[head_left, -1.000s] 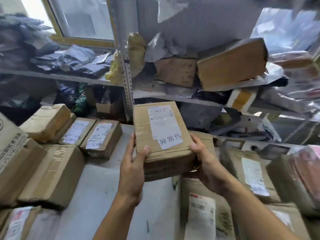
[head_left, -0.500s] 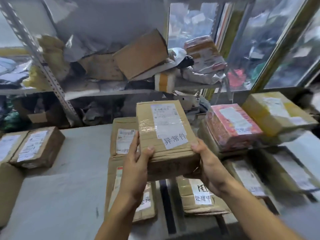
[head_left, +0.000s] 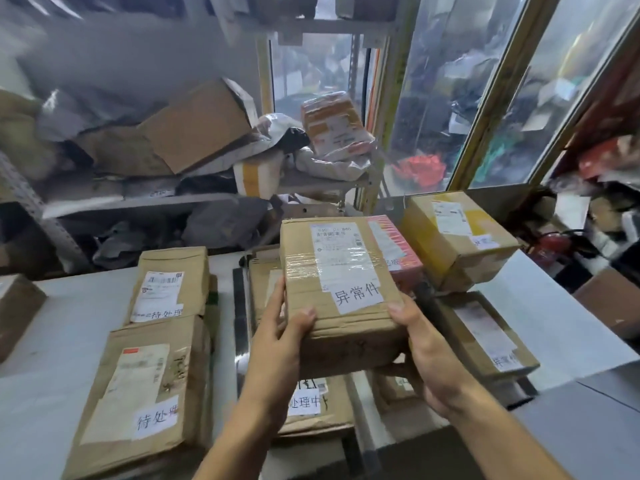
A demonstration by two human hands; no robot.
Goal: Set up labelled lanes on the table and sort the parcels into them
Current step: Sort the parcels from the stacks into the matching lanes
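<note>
Both forearms are bare, no sleeves, rings or watch showing.

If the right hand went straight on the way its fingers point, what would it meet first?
The right hand already grips the held parcel. Past it, probably the pink-striped parcel behind; depth is unclear.

Matt brown cardboard parcel, creased, banded with glossy clear tape, white paper labels stuck on. Smooth pale matt surface. Perforated grey metal shelf upright behind.

Both hands curled, apparently gripping.
</note>
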